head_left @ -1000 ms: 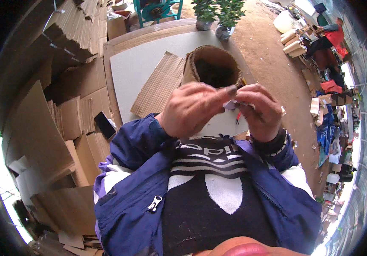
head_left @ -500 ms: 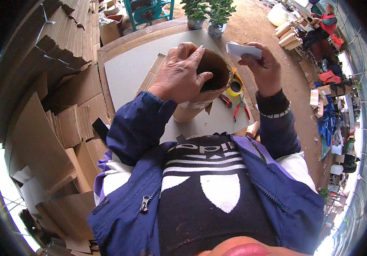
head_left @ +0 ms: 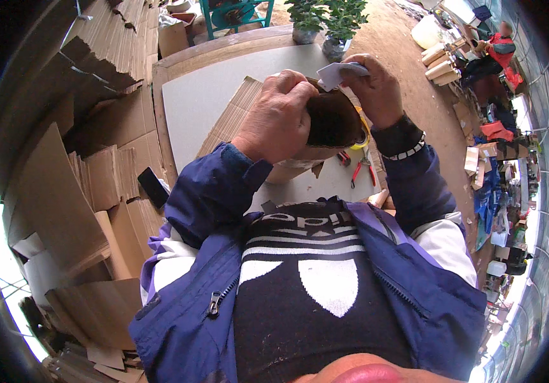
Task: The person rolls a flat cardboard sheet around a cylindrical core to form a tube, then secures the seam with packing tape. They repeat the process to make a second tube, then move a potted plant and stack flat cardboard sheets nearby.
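Note:
A rolled brown cardboard tube (head_left: 293, 167) stands on the board-topped table in front of me, its dark opening facing up. My left hand (head_left: 277, 118) is closed at the near-left rim of the tube, fingertips pinching its edge. In my right hand (head_left: 376, 89), above the far rim, is a folded white piece of paper (head_left: 333, 75), held between thumb and fingers. The paper's lower corner comes close to the rim; whether it touches cannot be told. A flat ridged cardboard sheet (head_left: 231, 113) lies left of the tube, partly behind my left hand.
Right of the tube lie a yellow tape roll (head_left: 365, 133) and red-handled pliers (head_left: 362, 170). Two potted plants (head_left: 344, 25) stand at the table's far edge. Stacked cardboard (head_left: 105, 57) fills the left side, with a dark phone (head_left: 153, 187) on it. Another person (head_left: 501, 50) sits far right.
My right hand has brought the paper left and closer to the tube's rim. The left hand's fingers have drawn together at the rim, and the tube's opening looks reshaped.

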The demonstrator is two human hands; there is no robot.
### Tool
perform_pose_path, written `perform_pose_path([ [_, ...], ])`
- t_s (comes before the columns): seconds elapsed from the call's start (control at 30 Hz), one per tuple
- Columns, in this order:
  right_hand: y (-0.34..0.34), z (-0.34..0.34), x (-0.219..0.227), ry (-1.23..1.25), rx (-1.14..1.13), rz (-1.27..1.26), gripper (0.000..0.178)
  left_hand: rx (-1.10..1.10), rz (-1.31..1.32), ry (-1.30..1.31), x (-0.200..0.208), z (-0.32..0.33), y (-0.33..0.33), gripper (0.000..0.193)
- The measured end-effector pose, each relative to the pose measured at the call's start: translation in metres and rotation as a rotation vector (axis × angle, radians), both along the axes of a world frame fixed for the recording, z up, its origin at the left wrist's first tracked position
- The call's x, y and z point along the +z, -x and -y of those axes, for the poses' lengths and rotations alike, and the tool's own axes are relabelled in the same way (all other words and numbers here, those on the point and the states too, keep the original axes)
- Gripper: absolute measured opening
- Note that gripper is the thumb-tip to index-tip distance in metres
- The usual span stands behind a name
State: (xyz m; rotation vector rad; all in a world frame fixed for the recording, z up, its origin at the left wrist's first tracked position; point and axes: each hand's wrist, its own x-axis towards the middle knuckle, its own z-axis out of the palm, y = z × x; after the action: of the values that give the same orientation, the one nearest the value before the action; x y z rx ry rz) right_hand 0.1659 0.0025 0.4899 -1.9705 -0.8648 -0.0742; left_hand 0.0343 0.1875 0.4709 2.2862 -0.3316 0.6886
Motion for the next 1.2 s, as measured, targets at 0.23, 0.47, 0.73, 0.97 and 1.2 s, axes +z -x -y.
perform_pose_path([
  [0.23,0.004,-0.006,0.022,0.189,0.105,0.296,0.020,0.007,-0.010,0.005,0.002,-0.001,0.000,0.033],
  [0.47,0.006,-0.015,0.038,0.235,0.201,0.484,0.021,0.004,0.036,-0.028,0.002,-0.001,0.000,0.032],
  [0.73,0.004,-0.012,0.045,0.343,0.389,0.426,0.018,-0.006,0.026,-0.010,0.001,-0.003,0.001,0.035],
  [0.97,0.000,-0.021,0.053,0.756,0.365,0.407,0.024,0.029,0.039,-0.049,0.000,0.005,0.002,0.040],
  [1.2,0.046,0.025,0.075,0.419,0.269,0.345,0.063,0.021,0.007,-0.007,-0.002,-0.006,0.005,0.043],
])
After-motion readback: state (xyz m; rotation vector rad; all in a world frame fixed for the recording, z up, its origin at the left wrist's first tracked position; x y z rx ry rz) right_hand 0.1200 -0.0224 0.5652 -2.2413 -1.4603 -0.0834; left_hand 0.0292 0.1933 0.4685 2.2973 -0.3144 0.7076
